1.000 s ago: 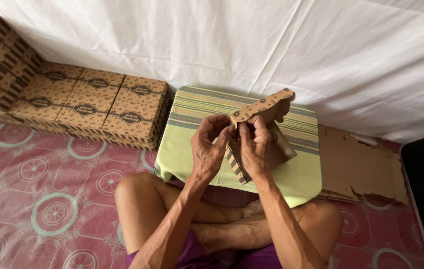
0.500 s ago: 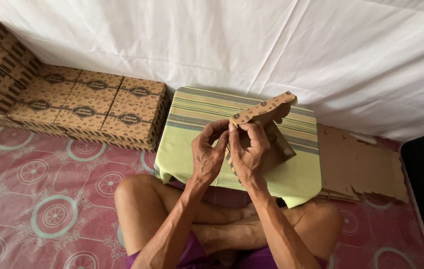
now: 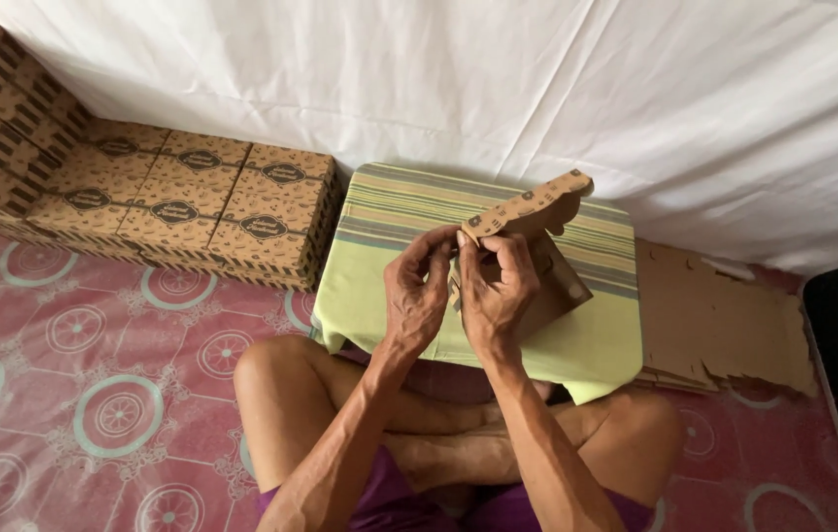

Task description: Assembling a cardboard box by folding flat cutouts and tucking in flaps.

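Observation:
A half-folded brown cardboard box [image 3: 542, 246] with a dark printed pattern is held above a low table covered with a green striped cloth [image 3: 389, 266]. My left hand [image 3: 417, 296] pinches the box's near corner from the left. My right hand [image 3: 494, 291] grips the same corner from the right, thumb on the top flap. The lid flap sticks up and to the right. I sit cross-legged in front of the table, knees on either side of it.
Finished patterned boxes [image 3: 192, 202] are stacked in rows at the left against a white sheet [image 3: 537, 89]. A pile of flat unfolded cardboard blanks [image 3: 719, 320] lies right of the table. The floor is a pink patterned mat [image 3: 74, 394].
Both hands have shifted slightly down and closer together on the box's near corner, and the lid flap has tilted a little flatter.

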